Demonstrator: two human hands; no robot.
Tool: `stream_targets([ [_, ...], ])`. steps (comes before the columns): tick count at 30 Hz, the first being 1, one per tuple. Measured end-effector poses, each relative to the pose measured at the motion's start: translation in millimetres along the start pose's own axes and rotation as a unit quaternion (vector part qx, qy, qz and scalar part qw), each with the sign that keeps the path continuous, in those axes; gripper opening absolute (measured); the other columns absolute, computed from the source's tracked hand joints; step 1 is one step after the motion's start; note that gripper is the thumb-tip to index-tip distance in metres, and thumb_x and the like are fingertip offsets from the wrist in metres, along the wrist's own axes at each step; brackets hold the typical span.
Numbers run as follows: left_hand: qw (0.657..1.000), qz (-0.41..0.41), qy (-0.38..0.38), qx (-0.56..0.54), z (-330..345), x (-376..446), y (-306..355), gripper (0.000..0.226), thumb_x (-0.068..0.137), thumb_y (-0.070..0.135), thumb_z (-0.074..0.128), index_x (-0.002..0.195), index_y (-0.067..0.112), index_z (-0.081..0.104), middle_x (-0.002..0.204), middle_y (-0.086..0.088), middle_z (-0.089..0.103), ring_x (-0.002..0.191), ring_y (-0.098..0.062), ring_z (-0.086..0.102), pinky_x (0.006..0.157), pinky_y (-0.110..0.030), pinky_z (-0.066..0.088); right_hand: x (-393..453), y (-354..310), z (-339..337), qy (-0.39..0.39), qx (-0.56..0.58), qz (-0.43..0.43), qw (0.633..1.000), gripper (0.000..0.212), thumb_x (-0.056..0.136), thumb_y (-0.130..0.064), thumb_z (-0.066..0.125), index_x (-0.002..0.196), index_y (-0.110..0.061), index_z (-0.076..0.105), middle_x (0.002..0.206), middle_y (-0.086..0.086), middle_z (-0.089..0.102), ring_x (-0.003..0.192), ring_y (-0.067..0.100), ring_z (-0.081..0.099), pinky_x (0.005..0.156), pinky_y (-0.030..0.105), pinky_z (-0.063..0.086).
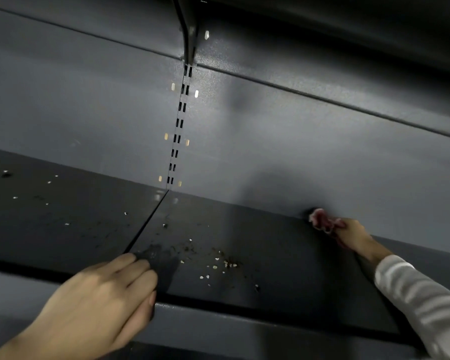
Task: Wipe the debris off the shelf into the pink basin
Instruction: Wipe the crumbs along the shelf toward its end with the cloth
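Note:
A dark grey metal shelf (283, 245) runs across the view, strewn with pale crumbs and dark specks of debris (218, 261) near its middle. More debris (50, 193) lies on the left shelf panel. My right hand (353, 235) reaches to the back of the shelf and grips a pink cloth (322, 220) against the back wall. My left hand (102, 297) rests on the shelf's front edge, fingers lying over it and thumb below the lip. The pink basin is out of view.
A slotted upright (178, 131) divides the grey back wall. A seam (146, 224) splits the shelf into two panels. An upper shelf on a bracket (189, 29) hangs overhead. The shelf's front lip (244, 318) runs below my left hand.

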State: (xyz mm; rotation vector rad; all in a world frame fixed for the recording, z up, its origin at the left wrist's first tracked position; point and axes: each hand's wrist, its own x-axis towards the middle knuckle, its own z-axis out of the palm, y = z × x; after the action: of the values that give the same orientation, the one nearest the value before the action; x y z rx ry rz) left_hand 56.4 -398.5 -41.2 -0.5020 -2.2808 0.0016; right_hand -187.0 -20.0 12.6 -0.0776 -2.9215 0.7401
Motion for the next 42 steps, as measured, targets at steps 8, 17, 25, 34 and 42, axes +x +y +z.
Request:
stream_targets([
  [8,0.999,0.038,-0.023,0.012,-19.2,12.3,5.0,0.025,0.072,0.024,0.042,0.050,0.016,0.049,0.049,0.004,0.048,0.048,-0.015,0.048,0.039,-0.021,0.037,-64.5,-65.5,21.4,-0.130,0.152,-0.143,0.969,0.033,0.089,0.007,0.043,0.068,-0.010,0.062,0.039,-0.009,0.052,0.028,-0.004,0.039,0.033,0.008,0.029],
  [17,0.999,0.030,-0.031,0.008,-14.2,14.0,6.5,0.025,0.071,0.026,0.042,0.049,0.017,0.050,0.047,0.003,0.049,0.044,-0.017,0.051,0.037,-0.019,0.038,-2.6,-30.6,16.3,0.051,0.205,0.030,0.977,0.020,0.087,0.002,0.051,0.079,0.001,0.069,0.089,0.034,0.067,0.066,0.027,0.057,0.042,0.013,0.040],
  [25,0.999,0.010,-0.028,0.018,-13.6,13.5,10.1,0.030,0.075,0.030,0.041,0.050,0.018,0.054,0.048,0.004,0.052,0.046,-0.016,0.054,0.036,-0.017,0.036,-27.8,-65.4,44.0,-0.047,0.073,-0.092,0.992,0.033,0.089,-0.009,0.051,0.059,-0.018,0.059,0.058,0.000,0.061,0.055,0.014,0.056,0.048,0.012,0.042],
  [34,1.000,0.004,0.001,0.010,-11.1,10.9,9.6,0.029,0.075,0.027,0.041,0.050,0.016,0.052,0.049,0.002,0.050,0.045,-0.017,0.052,0.036,-0.019,0.037,-58.6,-85.5,28.6,-0.109,0.308,-0.133,0.936,0.022,0.091,0.004,0.043,0.089,0.002,0.065,0.052,0.009,0.055,0.039,0.012,0.046,0.038,0.014,0.028],
  [42,1.000,0.015,-0.001,-0.004,-6.6,11.2,7.3,0.026,0.071,0.031,0.046,0.049,0.018,0.053,0.050,0.003,0.052,0.047,-0.016,0.054,0.037,-0.016,0.040,23.5,-61.8,52.5,0.061,0.112,-0.001,0.992,0.020,0.089,-0.007,0.047,0.077,-0.009,0.062,0.085,0.019,0.061,0.079,0.027,0.058,0.072,0.034,0.044],
])
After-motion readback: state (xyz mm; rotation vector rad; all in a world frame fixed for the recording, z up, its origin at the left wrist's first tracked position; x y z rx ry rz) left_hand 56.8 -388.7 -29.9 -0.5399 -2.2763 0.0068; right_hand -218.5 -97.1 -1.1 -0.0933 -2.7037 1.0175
